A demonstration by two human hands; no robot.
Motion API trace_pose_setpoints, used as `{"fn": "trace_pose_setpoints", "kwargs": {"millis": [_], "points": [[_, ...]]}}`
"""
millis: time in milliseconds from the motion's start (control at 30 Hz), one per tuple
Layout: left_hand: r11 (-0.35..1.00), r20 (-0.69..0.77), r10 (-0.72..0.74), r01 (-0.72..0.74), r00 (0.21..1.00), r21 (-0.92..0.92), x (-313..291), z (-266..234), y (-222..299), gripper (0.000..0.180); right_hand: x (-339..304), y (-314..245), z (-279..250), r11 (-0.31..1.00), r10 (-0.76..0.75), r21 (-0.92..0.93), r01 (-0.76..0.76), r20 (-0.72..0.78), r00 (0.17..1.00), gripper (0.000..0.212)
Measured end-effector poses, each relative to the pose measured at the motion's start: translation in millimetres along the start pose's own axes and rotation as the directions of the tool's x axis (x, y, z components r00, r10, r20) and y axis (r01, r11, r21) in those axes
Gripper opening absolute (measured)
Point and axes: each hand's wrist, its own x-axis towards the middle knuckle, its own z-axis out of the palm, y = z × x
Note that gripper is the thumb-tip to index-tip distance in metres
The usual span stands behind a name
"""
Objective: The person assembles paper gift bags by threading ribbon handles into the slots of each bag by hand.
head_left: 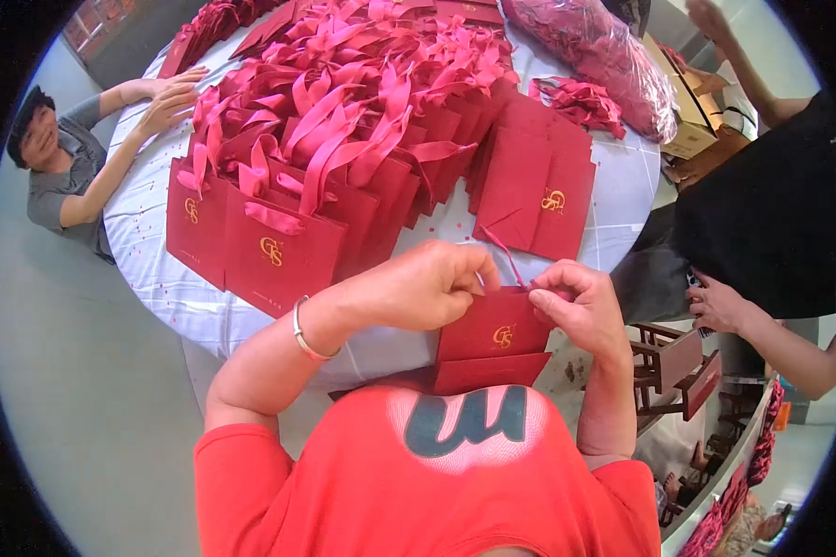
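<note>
A small dark red paper bag (478, 322) with a gold emblem is right in front of my chest, at the near edge of the table. My right hand (581, 302) pinches its top edge at the right corner, thumb on the front. A thin pink ribbon (505, 255) rises from that edge beside my right fingertips. At the bag's top left, my left hand (437, 286) is closed with fingers curled; what sits between its fingertips is too small to make out. Another red bag (492, 372) lies below, against my shirt.
Rows of red bags with pink ribbon handles (330, 139) fill the round, white-covered table (613, 200). Flat red bags (534, 181) lie stacked beyond my hands. A clear plastic sack (594, 56) sits at the back. People stand left and right; wooden stools (673, 362) are at the right.
</note>
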Motion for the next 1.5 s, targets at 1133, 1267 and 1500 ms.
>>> {"fn": "trace_pose_setpoints", "kwargs": {"millis": [1133,1267,1500], "points": [[0.904,0.102,-0.391,0.403,0.915,-0.143,5.6,-0.4,-2.0,0.024,8.2,7.7,23.5,0.966,-0.227,-0.147,0.213,-0.085,0.970,0.010],[0.876,0.132,-0.397,0.418,0.908,-0.240,6.8,2.1,-4.3,0.020,6.5,12.9,28.8,0.978,-0.195,-0.099,0.184,-0.118,0.974,0.009],[0.796,0.229,-0.385,0.447,0.894,-0.408,6.1,2.3,-4.1,0.018,7.1,15.1,24.5,0.972,-0.227,-0.083,0.221,-0.074,0.971,0.010]]}}
